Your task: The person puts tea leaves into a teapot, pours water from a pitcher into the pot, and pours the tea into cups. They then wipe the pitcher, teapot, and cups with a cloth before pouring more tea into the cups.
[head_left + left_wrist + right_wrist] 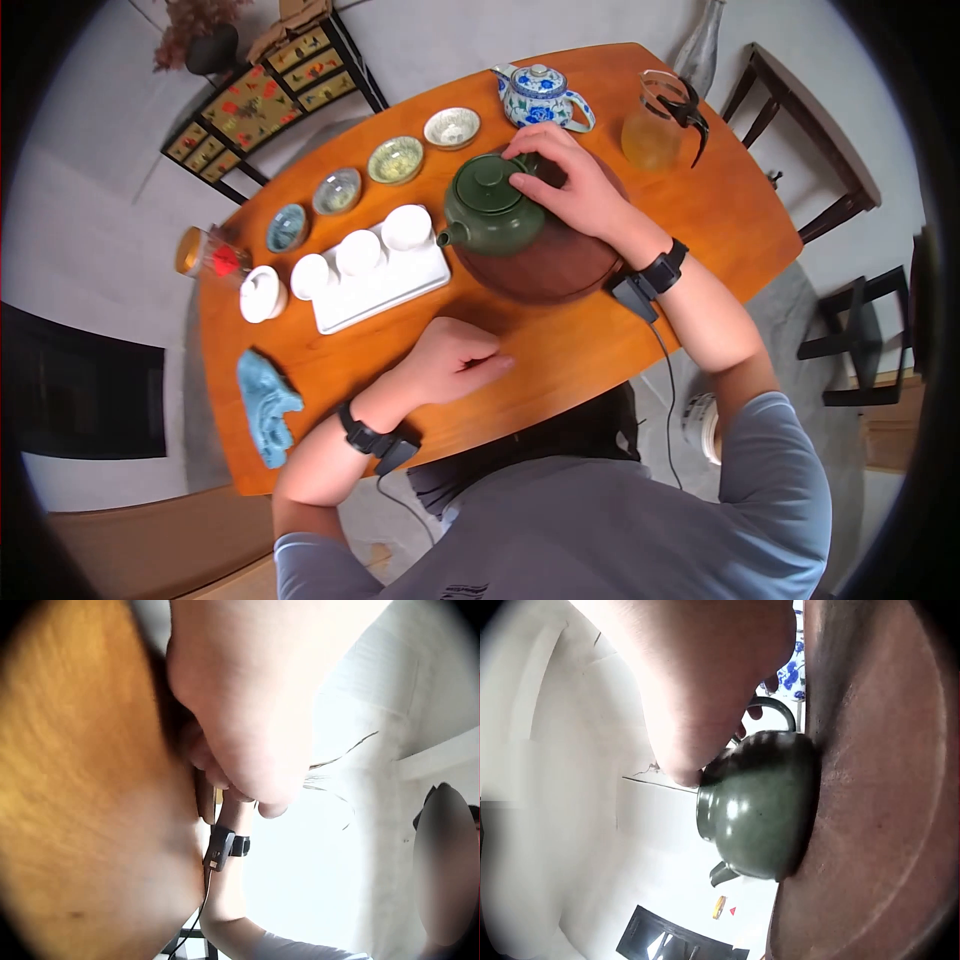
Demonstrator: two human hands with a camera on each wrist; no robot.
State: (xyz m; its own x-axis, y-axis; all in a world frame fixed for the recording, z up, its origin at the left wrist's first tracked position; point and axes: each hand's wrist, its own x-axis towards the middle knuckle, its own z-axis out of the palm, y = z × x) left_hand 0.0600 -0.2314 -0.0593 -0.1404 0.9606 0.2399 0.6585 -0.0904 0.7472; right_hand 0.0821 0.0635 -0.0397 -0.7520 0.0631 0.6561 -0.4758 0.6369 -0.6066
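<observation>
A dark green teapot [487, 205] with its lid on stands at the left part of a round brown tray [560, 270], spout pointing left. My right hand [572, 185] grips it at the handle side, the thumb reaching to the lid's edge. In the right wrist view the fingertips curl by the handle loop [780, 705], partly hidden behind the hand. Near the table's front edge my left hand [450, 362] rests with loosely curled fingers and holds nothing. Ahead of it, a white rectangular tray [385, 295] carries three white cups [360, 252].
Several patterned bowls [396, 160] line the back left. Behind the green teapot sits a blue-and-white teapot [540, 95]; a glass pitcher [652, 140] of yellowish liquid stands at the right. A white lidded cup [262, 294], a jar [208, 252] and a blue cloth [266, 405] lie left.
</observation>
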